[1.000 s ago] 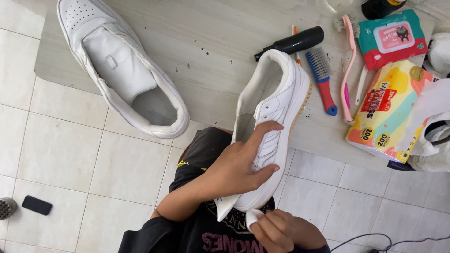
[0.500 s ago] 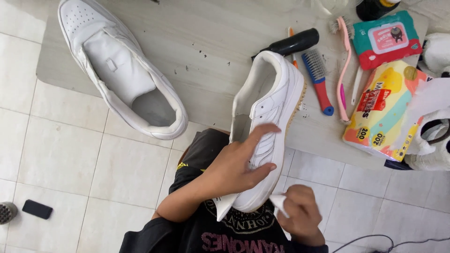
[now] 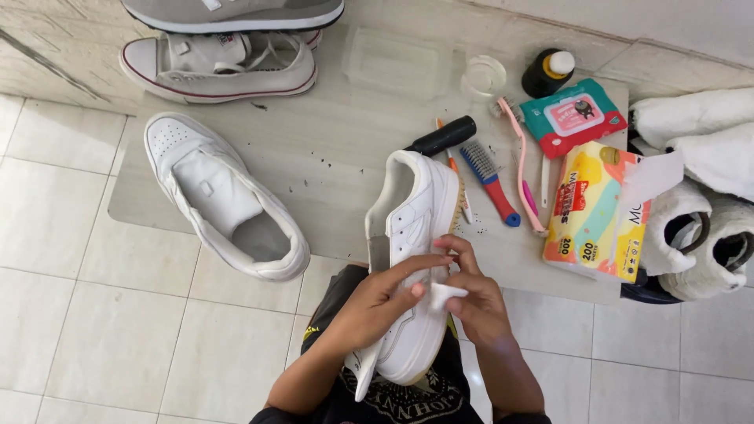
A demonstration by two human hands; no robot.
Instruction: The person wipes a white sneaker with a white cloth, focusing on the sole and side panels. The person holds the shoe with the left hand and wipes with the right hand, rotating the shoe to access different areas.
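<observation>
The white sneaker point(image 3: 412, 259) stands toe-down against the person's lap, heel tilted up over the front edge of the worktop point(image 3: 330, 157), so that its side panel faces the camera and both hands can reach it. The left hand point(image 3: 377, 302) wraps the lower upper from the left, its grip closed around the shoe to steady it, thumb lying across the panel. The right hand point(image 3: 475, 294) has its fingers pinched shut on a small folded white wipe point(image 3: 445, 294), which is pressed against the shoe's side near the sole edge. The upper appears smooth, leather-like and stitched in panels; the sole edge shows a tan strip. A second white sneaker point(image 3: 224, 200) lies on its sole at the worktop's left front corner, opening upward, lining soft and grey-white. Along the back edge rest a canvas shoe with red trim point(image 3: 220, 67) and a grey suede-looking shoe point(image 3: 236, 12). Cleaning tools lie within reach of the right side: a black-handled brush point(image 3: 440, 137), a blue brush with red handle point(image 3: 488, 177), a pink toothbrush point(image 3: 522, 169), a teal wipe pack point(image 3: 573, 116), a dark bottle point(image 3: 547, 72) and a soft, colourful tissue pack point(image 3: 594, 212) at the right front edge. Rolled white towels point(image 3: 699, 157) sit beyond the right edge. Dark specks mark the pale worktop surface.
</observation>
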